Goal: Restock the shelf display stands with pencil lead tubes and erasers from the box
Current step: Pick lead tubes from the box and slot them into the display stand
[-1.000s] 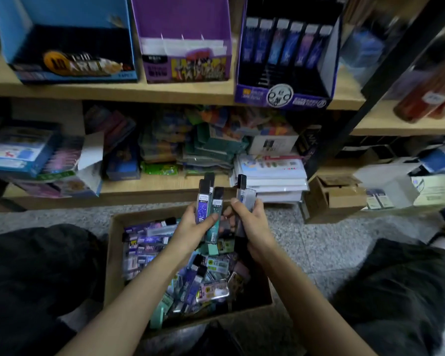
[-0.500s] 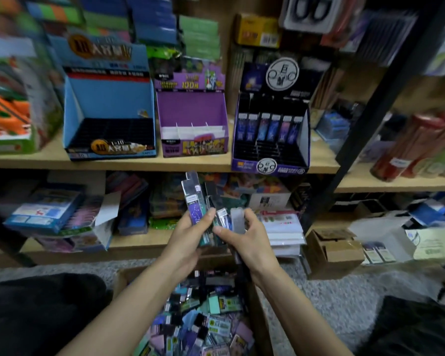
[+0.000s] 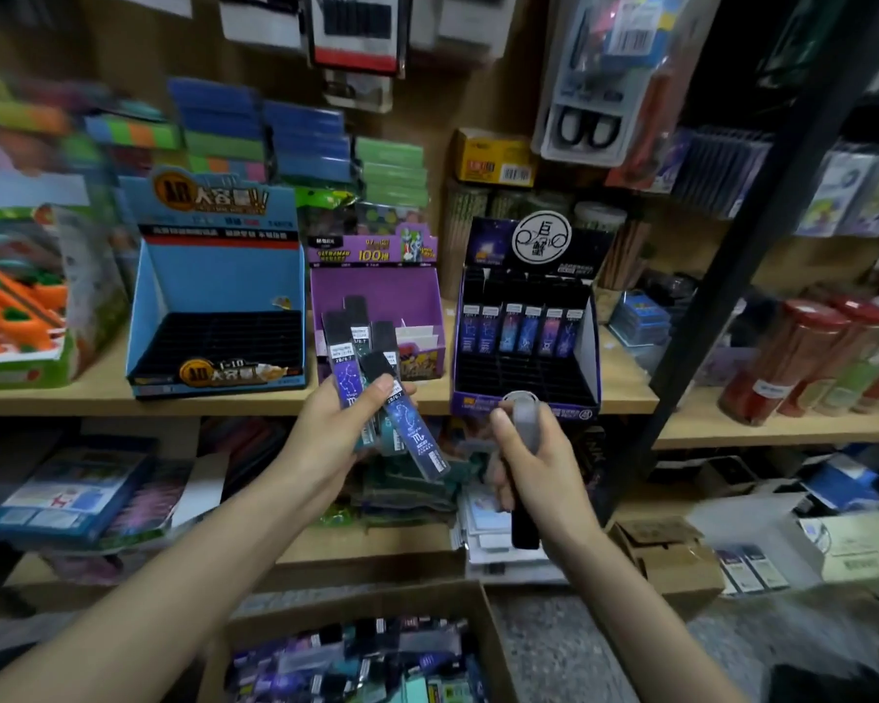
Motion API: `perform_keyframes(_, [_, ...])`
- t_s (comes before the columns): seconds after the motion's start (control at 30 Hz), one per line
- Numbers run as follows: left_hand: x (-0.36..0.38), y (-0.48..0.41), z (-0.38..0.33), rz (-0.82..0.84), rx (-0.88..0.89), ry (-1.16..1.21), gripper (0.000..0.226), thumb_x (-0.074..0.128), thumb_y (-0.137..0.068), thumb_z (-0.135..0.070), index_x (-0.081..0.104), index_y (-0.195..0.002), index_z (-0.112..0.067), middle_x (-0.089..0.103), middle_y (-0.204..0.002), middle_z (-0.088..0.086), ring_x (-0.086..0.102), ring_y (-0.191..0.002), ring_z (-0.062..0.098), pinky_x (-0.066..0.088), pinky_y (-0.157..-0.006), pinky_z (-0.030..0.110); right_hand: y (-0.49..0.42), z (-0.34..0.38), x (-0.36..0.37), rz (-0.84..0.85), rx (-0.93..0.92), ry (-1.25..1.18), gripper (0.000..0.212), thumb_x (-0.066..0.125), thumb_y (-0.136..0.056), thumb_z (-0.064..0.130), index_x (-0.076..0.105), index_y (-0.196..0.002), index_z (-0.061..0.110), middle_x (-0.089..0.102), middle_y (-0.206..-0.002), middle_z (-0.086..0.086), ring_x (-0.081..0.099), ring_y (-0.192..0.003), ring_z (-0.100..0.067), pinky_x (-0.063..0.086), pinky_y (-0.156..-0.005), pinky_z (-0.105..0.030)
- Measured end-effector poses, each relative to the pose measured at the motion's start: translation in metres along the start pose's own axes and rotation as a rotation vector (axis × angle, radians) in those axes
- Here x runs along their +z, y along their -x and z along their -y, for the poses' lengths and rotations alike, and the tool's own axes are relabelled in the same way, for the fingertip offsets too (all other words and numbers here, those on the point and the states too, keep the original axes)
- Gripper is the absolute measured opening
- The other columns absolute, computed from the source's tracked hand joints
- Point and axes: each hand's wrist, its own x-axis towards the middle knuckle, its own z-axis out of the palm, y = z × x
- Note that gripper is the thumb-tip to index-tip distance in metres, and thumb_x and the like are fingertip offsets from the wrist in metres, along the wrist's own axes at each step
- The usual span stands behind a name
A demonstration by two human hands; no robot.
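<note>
**Right hand** (image 3: 539, 474): fingers curled round a single tube (image 3: 524, 421), gripped at mid-length. The pale end is up and the black end projects below the heel of the hand. The long axis is close to upright.

**Left hand** (image 3: 333, 438): thumb clamped across a fan of lead tubes (image 3: 348, 362). The black caps point up and away, and one constellation-printed tube splays down to the right.

**Target:** the dark display stand (image 3: 585, 347) sits on the shelf (image 3: 625, 388), directly beyond and just above the right hand. That hand is the nearer one; the left hand is in front of the purple stand (image 3: 412, 296).

A row of tubes (image 3: 521, 332) stands upright in the back tier, and the front tiers show bare grid.

**Judgement:** the single tube needs little re-orientation — carry it forward and up, then lower it into a front cell. Whether the correct end is uppermost cannot be told.

Supply remains in the box (image 3: 356, 608) below, between the forearms.
</note>
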Motion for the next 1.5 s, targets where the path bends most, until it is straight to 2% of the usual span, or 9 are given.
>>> perform_keyframes(0.17, [0.004,-0.014,-0.007,0.017,0.036,-0.022,0.023,0.054,-0.092,-0.019,0.058,-0.114,-0.018,0.074,-0.1,0.0,0.069,-0.095,0.014,0.054,-0.079,0.032,-0.039,0.022,-0.022,0.011,0.109,-0.13,0.047,0.021,-0.101,0.044,0.058,-0.103,0.015,0.052,-0.058,0.001,0.04,-0.045,-0.01,0.037,-0.05,-0.022])
perform_keyframes(0.27, [0.008,-0.02,-0.005,-0.007,0.038,-0.023,0.02,0.054,-0.092,-0.019,0.06,-0.111,-0.02,0.074,-0.096,-0.003,0.069,-0.093,0.011,0.053,-0.078,0.028,-0.064,0.037,-0.034,0.006,0.079,-0.025,0.031,0.029,-0.101,0.029,0.059,-0.103,0.022,0.047,-0.068,0.003,0.04,-0.058,-0.01,0.03,-0.059,-0.027])
perform_keyframes(0.43, [0.016,-0.03,-0.006,-0.005,0.037,-0.003,0.017,0.055,-0.091,-0.02,0.062,-0.106,-0.018,0.074,-0.095,0.001,0.07,-0.09,0.015,0.056,-0.066,0.021,-0.099,0.057,-0.054,0.034,0.017,0.248,0.028,0.047,-0.095,0.006,0.056,-0.122,0.01,0.061,-0.099,-0.011,0.057,-0.087,-0.025,0.047,-0.073,-0.032])
perform_keyframes(0.73, [0.023,-0.033,-0.011,-0.021,0.038,-0.012,0.016,0.056,-0.089,-0.021,0.061,-0.104,-0.018,0.072,-0.102,0.006,0.067,-0.098,0.02,0.048,-0.096,0.049,-0.12,0.053,-0.085,0.146,-0.116,0.496,0.026,0.049,-0.096,0.016,0.051,-0.121,0.02,0.056,-0.088,0.0,0.06,-0.062,-0.002,0.049,-0.057,-0.018])
perform_keyframes(0.9, [0.021,-0.032,-0.014,-0.034,0.039,-0.025,0.015,0.055,-0.089,-0.021,0.062,-0.102,-0.019,0.073,-0.099,0.003,0.069,-0.094,0.018,0.05,-0.093,0.048,-0.134,0.047,-0.099,0.251,-0.182,0.904,0.033,0.053,-0.091,0.006,0.057,-0.122,0.019,0.057,-0.112,0.005,0.056,-0.093,-0.008,0.049,-0.081,-0.023])
perform_keyframes(1.03, [0.02,-0.031,-0.016,-0.035,0.029,-0.032,0.022,0.054,-0.09,-0.021,0.061,-0.11,-0.015,0.073,-0.1,0.001,0.069,-0.096,0.017,0.05,-0.093,0.048,-0.141,0.048,-0.101,0.097,-0.181,0.817,0.017,0.065,-0.084,0.005,0.061,-0.091,0.019,0.062,-0.084,0.006,0.062,-0.072,-0.014,0.047,-0.057,-0.017])
perform_keyframes(1.3, [0.019,-0.029,-0.019,-0.057,0.018,-0.033,0.02,0.055,-0.09,-0.02,0.061,-0.108,-0.015,0.07,-0.106,0.009,0.066,-0.101,0.025,0.047,-0.096,0.051,-0.15,0.053,-0.092,-0.035,-0.306,0.806,0.014,0.07,-0.081,0.009,0.064,-0.093,0.011,0.065,-0.088,-0.001,0.06,-0.078,-0.015,0.047,-0.07,-0.026])
perform_keyframes(1.43, [0.018,-0.03,-0.019,-0.067,0.019,-0.029,0.021,0.055,-0.09,-0.02,0.061,-0.11,-0.014,0.07,-0.107,0.01,0.065,-0.103,0.027,0.046,-0.097,0.052,-0.157,0.064,-0.085,0.118,-0.255,0.853,0.015,0.071,-0.08,0.007,0.069,-0.095,0.008,0.068,-0.092,-0.006,0.061,-0.082,-0.014,0.047,-0.067,-0.017])
perform_keyframes(1.5, [0.018,-0.03,-0.019,-0.068,0.027,-0.035,0.021,0.055,-0.09,-0.02,0.061,-0.11,-0.015,0.07,-0.107,0.009,0.065,-0.103,0.026,0.045,-0.098,0.052,-0.16,0.07,-0.081,0.212,-0.19,0.858,0.014,0.071,-0.081,0.008,0.07,-0.095,0.006,0.07,-0.092,-0.01,0.063,-0.078,-0.014,0.052,-0.073,-0.024])
